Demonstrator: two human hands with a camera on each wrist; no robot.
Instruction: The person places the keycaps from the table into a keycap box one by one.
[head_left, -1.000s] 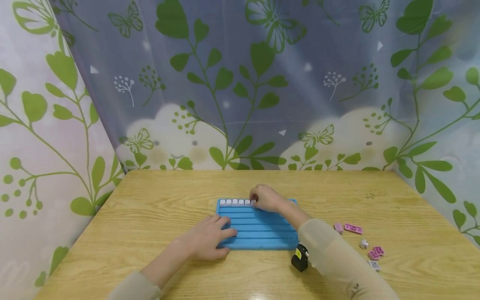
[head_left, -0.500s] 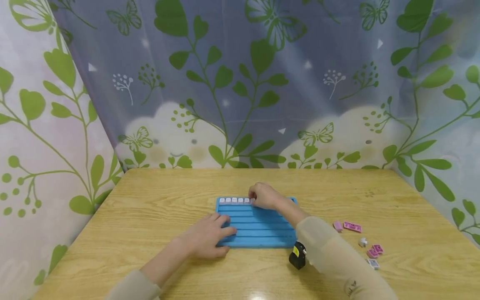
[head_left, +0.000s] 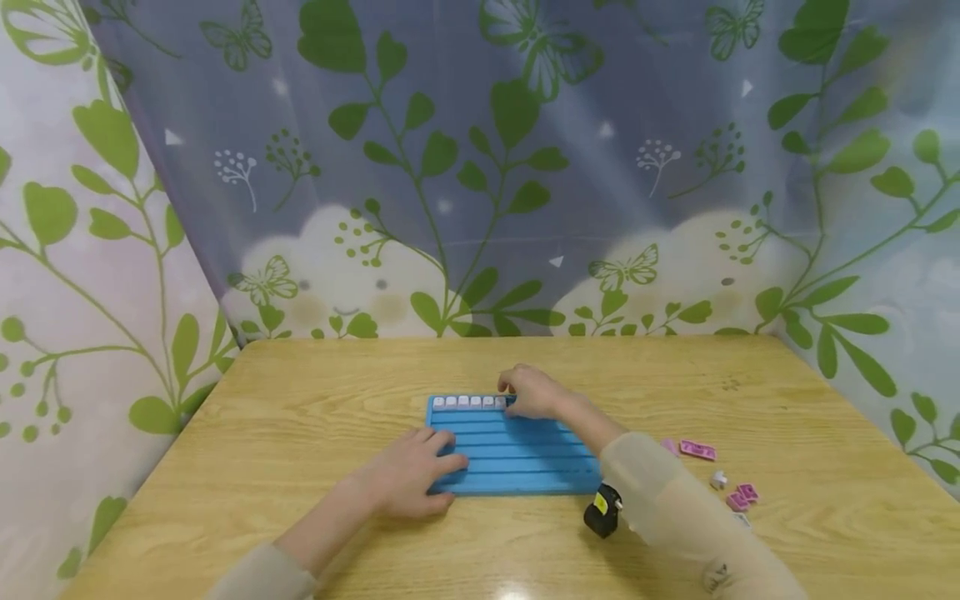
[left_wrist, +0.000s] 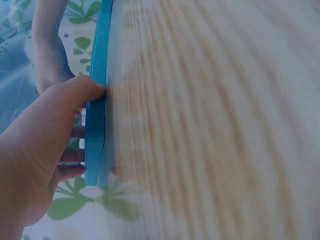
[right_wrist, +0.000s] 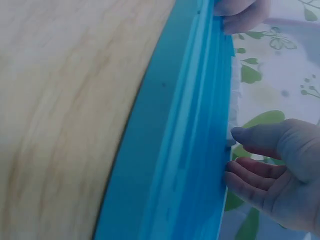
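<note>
A row of white keycaps (head_left: 463, 402) sits along the far left part of the top groove of a blue grooved tray (head_left: 517, 463). My left hand (head_left: 412, 473) rests on the tray's left side with straight fingers; in the left wrist view its thumb (left_wrist: 90, 90) lies against the front edge. At the right end of the keycap row is my right hand (head_left: 534, 392). The right wrist view shows that hand's thumb (right_wrist: 260, 139) and fingers (right_wrist: 252, 177) apart, with nothing between them, the thumb tip right by the last keycap.
To the right on the wooden table (head_left: 315, 383) lie a long pink keycap (head_left: 697, 450), a small white piece (head_left: 718, 480) and smaller pink keycaps (head_left: 742, 497). A black device with a yellow label (head_left: 602, 510) is beside the right sleeve. Patterned curtains (head_left: 480, 167) stand behind the table.
The fingers of my right hand have come away from the last keycap, which now shows fully in the row. My left hand stays in place on the tray. The head view shifts slightly.
</note>
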